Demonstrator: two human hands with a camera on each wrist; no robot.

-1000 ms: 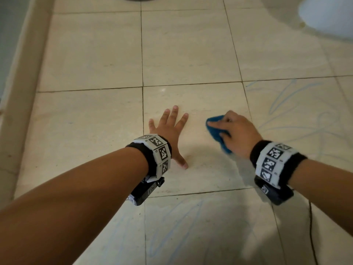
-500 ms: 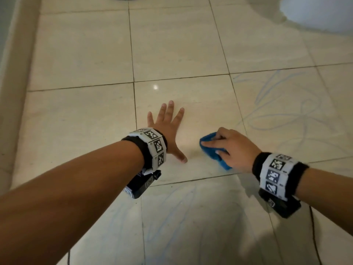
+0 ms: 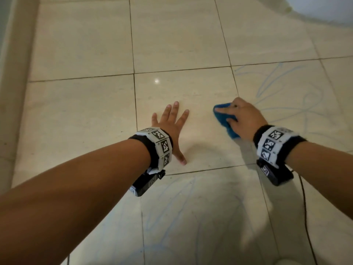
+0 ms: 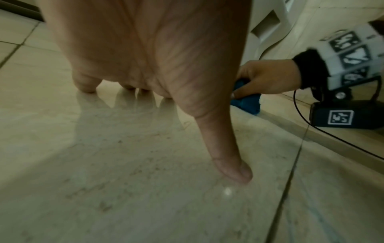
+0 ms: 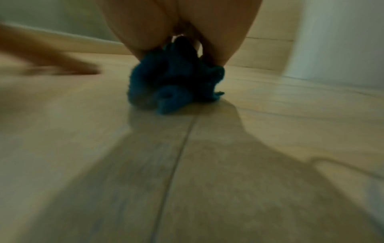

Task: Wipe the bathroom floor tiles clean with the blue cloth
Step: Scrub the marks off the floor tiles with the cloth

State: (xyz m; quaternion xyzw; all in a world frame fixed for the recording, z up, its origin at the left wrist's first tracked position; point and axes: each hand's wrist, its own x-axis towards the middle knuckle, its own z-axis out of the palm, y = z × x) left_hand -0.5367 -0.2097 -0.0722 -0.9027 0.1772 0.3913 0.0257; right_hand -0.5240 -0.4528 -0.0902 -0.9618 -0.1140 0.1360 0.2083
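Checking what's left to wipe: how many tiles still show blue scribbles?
2 in the head view: the tile right of the blue cloth, and the near tile. More may lie outside.

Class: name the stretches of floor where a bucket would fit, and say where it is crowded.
Free: the tiles between the left hand, the wall base and the white fixture. Also free, though scribbled in blue: the tile beyond the right hand. Crowded: the middle tile with both hands and the cloth; a cable runs near right.

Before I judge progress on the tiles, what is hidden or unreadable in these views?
- Floor under the blue cloth: covered by cloth and right hand, head view.
- Right wrist view: motion-blurred; tile detail unreadable.
- White fixture: cut off by the top edge.
- Left hand covers its tile patch.
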